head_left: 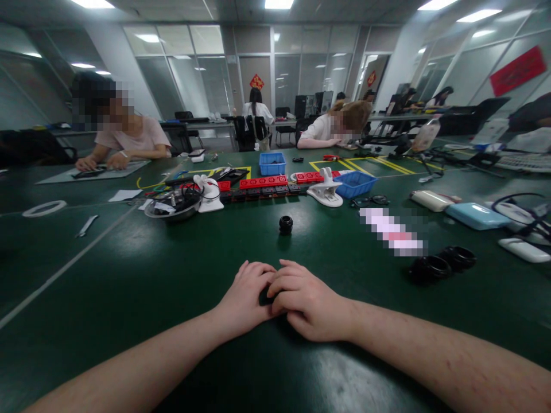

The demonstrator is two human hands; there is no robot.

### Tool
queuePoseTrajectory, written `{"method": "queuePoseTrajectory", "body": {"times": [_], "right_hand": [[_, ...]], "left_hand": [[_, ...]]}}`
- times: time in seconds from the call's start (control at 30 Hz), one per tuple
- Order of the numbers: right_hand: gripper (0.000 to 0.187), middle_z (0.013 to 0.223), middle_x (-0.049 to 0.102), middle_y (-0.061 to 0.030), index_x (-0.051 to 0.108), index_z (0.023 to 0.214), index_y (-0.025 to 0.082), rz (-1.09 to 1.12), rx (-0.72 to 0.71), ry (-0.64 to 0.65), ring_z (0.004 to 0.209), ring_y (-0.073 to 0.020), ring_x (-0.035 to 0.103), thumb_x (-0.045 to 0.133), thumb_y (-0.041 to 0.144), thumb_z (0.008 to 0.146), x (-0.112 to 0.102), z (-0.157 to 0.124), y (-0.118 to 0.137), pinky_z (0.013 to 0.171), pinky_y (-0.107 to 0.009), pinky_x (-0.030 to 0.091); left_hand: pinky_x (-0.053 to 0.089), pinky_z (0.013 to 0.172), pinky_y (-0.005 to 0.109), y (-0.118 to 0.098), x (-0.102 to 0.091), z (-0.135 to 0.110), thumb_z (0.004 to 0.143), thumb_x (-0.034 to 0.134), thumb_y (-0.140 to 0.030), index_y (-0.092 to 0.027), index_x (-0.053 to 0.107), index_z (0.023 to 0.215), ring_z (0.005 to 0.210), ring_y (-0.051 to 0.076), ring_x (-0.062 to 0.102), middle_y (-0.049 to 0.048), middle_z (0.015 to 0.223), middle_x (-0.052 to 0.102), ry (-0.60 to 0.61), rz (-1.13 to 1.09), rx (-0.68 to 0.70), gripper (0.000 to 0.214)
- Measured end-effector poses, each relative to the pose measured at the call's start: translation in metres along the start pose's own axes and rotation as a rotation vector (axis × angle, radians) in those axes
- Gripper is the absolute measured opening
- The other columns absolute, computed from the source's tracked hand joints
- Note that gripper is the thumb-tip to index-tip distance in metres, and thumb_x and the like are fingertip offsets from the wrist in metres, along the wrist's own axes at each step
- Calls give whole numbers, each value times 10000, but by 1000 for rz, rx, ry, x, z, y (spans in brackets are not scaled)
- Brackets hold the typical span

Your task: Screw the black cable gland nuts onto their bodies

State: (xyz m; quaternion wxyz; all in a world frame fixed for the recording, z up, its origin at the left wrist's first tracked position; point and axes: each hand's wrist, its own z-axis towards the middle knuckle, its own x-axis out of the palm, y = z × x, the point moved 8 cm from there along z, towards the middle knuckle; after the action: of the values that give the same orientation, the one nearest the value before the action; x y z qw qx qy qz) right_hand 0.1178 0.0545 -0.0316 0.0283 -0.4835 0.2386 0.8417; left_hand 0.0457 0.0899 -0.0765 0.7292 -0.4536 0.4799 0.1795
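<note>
Near the middle of the green table [181, 275], my left hand [247, 292] and my right hand [307, 301] meet, with the right fingers overlapping the left. The fingers of both hands are curled inward. Between them a small dark patch shows, but its shape is hidden by the fingers. Just beyond my fingertips stands a small black ribbed cylinder [285, 225], apart from both hands. To the right of my right hand lie two black ring-shaped pieces [430, 268] side by side, with round openings on top.
Farther back are a metal bowl [172, 213] of parts, white clip stands [326, 192], red strips [263, 182], and blue bins [272, 164]. A light blue case [477, 215] and cables lie right, a small wrench [87, 226] left. People sit across the table.
</note>
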Motion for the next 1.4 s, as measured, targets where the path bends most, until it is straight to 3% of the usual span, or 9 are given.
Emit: {"method": "queuePoseTrajectory", "body": {"times": [0.17, 0.3, 0.4, 0.53, 0.63, 0.83, 0.93, 1.17, 1.4], "right_hand": [[330, 994, 617, -34, 594, 933, 177, -9, -6, -91, 1058, -174, 466, 418, 108, 662, -14, 1, 6, 1062, -432, 149], [277, 974, 602, -70, 579, 971, 153, -120, 140, -170, 946, -196, 491, 445, 172, 730, -29, 3, 0, 966, -433, 287], [249, 942, 595, -77, 569, 970, 140, -181, 270, -148, 895, -203, 494, 496, 278, 776, -28, 4, -10, 864, -404, 355], [434, 996, 563, -92, 516, 1080, 125, -246, 427, -95, 915, -228, 483, 573, 398, 747, -22, 1, -24, 795, -392, 382], [467, 988, 552, -89, 508, 1078, 127, -259, 465, -69, 903, -227, 477, 599, 423, 728, -20, 0, -27, 773, -382, 386], [294, 852, 550, -59, 576, 899, 155, -276, 417, 17, 810, -195, 468, 575, 414, 758, -11, 2, -25, 717, -349, 379], [255, 882, 551, -70, 577, 942, 146, -249, 335, 26, 823, -193, 466, 555, 333, 771, -9, 3, -20, 733, -350, 383], [295, 961, 558, -101, 577, 963, 122, -120, 114, 11, 894, -202, 480, 493, 138, 680, -5, 5, -7, 811, -371, 392], [316, 965, 566, -85, 570, 907, 152, 44, 49, -26, 904, -197, 491, 481, 85, 611, -6, 4, -9, 818, -373, 413]], "left_hand": [[199, 1018, 526, 3, 1, 0, 695, 624, -385, -230, 539, 1040, 1037, 241, 475, 34, 1049, 545, 1, -11, -21, 387], [191, 1015, 539, 3, 1, 0, 698, 623, -383, -233, 545, 1036, 1047, 246, 463, 39, 1072, 540, 1, -2, -10, 377], [187, 1012, 545, 4, 2, 1, 696, 628, -403, -227, 559, 1021, 1051, 248, 459, 45, 1080, 538, 13, 8, -6, 376], [197, 1010, 531, 4, 3, 0, 696, 628, -426, -220, 572, 988, 1058, 243, 456, 43, 1084, 539, 14, 20, -1, 362], [200, 1015, 518, 2, 2, 0, 699, 626, -421, -220, 570, 996, 1054, 237, 457, 39, 1078, 540, 9, 20, -2, 362], [193, 1022, 511, 0, 0, 0, 692, 634, -361, -220, 563, 995, 1038, 229, 460, 31, 1057, 543, 10, 2, -11, 342], [191, 1022, 515, 0, 0, 0, 685, 629, -329, -221, 560, 998, 1043, 235, 453, 33, 1062, 542, 21, -1, -18, 338], [177, 1027, 518, 0, 0, 0, 674, 628, -288, -225, 566, 961, 1049, 236, 445, 25, 1056, 538, -1, -9, -10, 300], [196, 1015, 525, 2, 1, 0, 687, 641, -358, -229, 558, 981, 1034, 237, 460, 28, 1044, 541, 12, -18, -4, 331]]}}
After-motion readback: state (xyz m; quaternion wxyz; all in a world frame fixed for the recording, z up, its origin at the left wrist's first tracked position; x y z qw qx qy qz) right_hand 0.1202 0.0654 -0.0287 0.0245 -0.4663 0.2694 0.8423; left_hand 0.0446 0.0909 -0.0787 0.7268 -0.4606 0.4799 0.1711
